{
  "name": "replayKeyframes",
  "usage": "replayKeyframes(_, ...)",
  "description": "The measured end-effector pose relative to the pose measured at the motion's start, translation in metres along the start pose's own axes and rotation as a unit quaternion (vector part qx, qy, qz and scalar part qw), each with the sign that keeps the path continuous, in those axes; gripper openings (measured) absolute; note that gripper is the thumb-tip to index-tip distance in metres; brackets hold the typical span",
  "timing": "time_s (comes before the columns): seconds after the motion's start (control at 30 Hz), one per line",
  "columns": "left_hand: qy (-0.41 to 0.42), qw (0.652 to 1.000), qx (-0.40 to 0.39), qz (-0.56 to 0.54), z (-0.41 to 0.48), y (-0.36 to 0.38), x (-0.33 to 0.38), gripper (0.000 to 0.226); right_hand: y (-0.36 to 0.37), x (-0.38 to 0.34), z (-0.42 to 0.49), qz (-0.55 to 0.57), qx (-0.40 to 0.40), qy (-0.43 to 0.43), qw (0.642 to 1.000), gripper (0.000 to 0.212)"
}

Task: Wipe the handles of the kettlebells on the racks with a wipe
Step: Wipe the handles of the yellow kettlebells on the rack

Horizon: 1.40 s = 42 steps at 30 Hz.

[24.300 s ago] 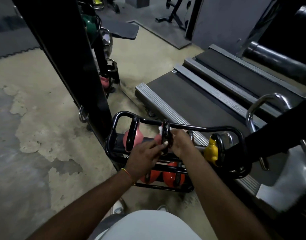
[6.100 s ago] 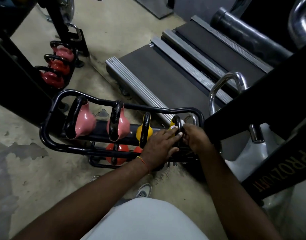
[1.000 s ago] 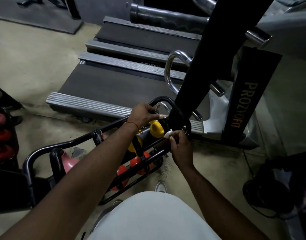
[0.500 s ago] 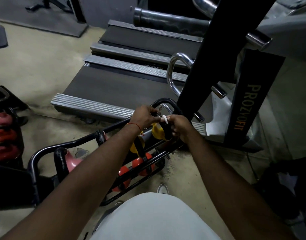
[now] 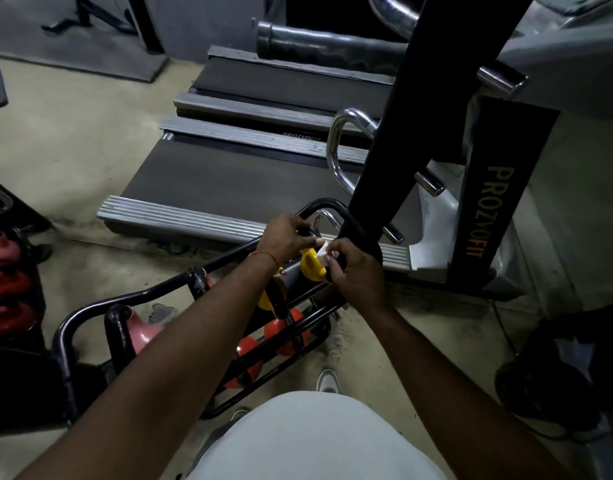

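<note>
At the far right end of the black rack (image 5: 90, 310), the left hand (image 5: 287, 237) curls over what looks like the dark handle (image 5: 307, 232) of a yellow kettlebell (image 5: 313, 269). The right hand (image 5: 354, 273) pinches a small white wipe (image 5: 321, 252) against it. A pink kettlebell (image 5: 143, 333) sits further left, and orange kettlebells (image 5: 285, 336) sit on the lower tier. A treadmill (image 5: 229, 174) lies beyond.

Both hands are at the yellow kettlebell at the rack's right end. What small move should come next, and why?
Probably slide the wipe along the handle of the yellow kettlebell. The right hand pinches the wipe against it while the left hand grips the handle's top, so it seems steadied for wiping.
</note>
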<state>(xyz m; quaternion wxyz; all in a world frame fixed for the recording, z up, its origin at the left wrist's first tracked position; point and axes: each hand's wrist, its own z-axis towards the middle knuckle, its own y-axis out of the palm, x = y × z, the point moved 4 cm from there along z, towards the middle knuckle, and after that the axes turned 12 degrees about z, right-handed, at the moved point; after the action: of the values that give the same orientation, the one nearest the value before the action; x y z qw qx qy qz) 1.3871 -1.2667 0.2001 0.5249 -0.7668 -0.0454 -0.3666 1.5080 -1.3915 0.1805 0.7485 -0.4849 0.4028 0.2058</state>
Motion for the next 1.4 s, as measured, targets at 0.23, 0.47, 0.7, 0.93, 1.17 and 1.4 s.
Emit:
replayKeyframes(0.23,0.002,1.000,0.008,0.011,-0.002,0.005,-0.004,0.053,0.006,0.023,0.012,0.179,-0.091,0.273,0.941,0.013)
replayKeyframes(0.47,-0.001,0.999,-0.001,0.039,0.004,0.007,-0.003,0.054,0.015,0.006,0.057,0.220,-0.118,0.432,0.867,0.016)
replayKeyframes(0.7,-0.009,1.000,0.012,0.012,0.006,0.010,-0.009,0.057,0.002,0.011,0.016,0.129,-0.050,0.199,0.970,0.004)
replayKeyframes(0.93,-0.012,1.000,0.004,-0.015,0.009,0.013,-0.013,0.048,0.013,-0.005,-0.017,-0.079,0.034,0.004,0.996,0.023)
replayKeyframes(1.17,-0.005,1.000,-0.017,-0.007,0.002,0.015,-0.007,0.057,0.012,-0.003,-0.031,-0.055,0.042,0.088,0.994,0.020)
replayKeyframes(1.4,-0.019,0.996,0.056,-0.070,-0.029,0.024,0.001,0.050,0.000,0.005,-0.064,0.101,0.085,0.195,0.972,0.012)
